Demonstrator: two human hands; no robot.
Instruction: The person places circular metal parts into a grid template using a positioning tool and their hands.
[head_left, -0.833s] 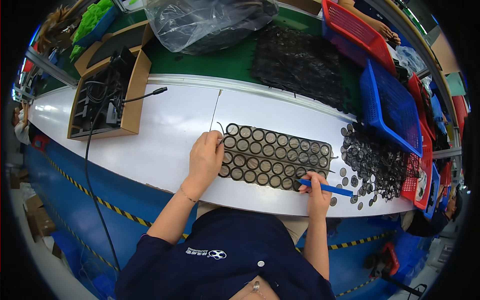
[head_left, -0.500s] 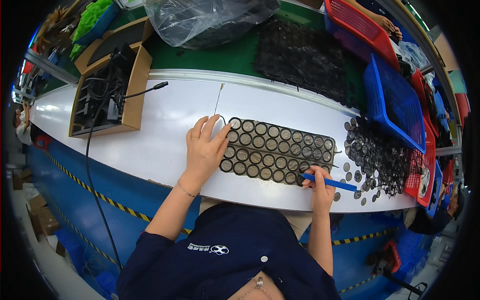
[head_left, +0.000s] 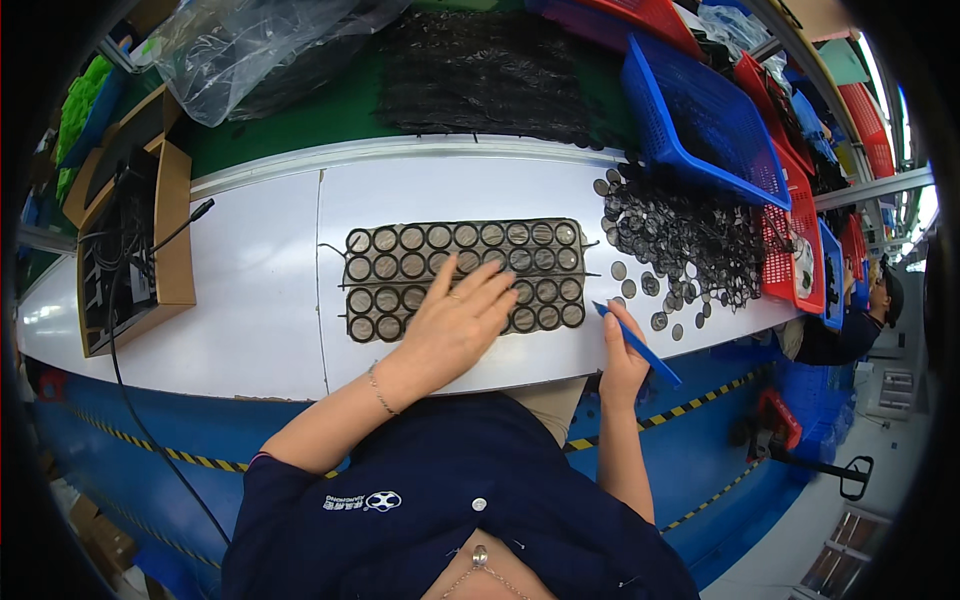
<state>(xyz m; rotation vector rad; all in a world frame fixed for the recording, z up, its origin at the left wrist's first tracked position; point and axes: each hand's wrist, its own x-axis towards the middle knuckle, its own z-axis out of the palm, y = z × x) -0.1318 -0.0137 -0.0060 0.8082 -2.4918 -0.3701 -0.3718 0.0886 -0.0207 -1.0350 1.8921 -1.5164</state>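
Observation:
A rectangular sheet (head_left: 545,290) lies flat on the white table, set with rows of black rings around pale grey discs; thin dark strands stick out at both ends. My left hand (head_left: 460,325) rests over the middle of the sheet, fingers stretched out and slightly apart, hiding some rings. Just past the sheet's near right corner, my right hand (head_left: 622,365) grips a slim blue pen-like tool (head_left: 648,354). The tool's tip points toward the sheet and is apart from it. Whether the tool is a pen or tweezers I cannot make out.
Loose dark discs (head_left: 690,245) are heaped to the right. Beyond them stand a blue basket (head_left: 705,120) and a red basket (head_left: 790,245). A cardboard box (head_left: 172,235) with cables is at left. Black material (head_left: 480,75) and a clear plastic bag (head_left: 260,50) lie at the back.
My left hand has moved from the sheet's left end onto its middle. My right hand has drawn the blue tool off the sheet's near right part. The view has shifted right.

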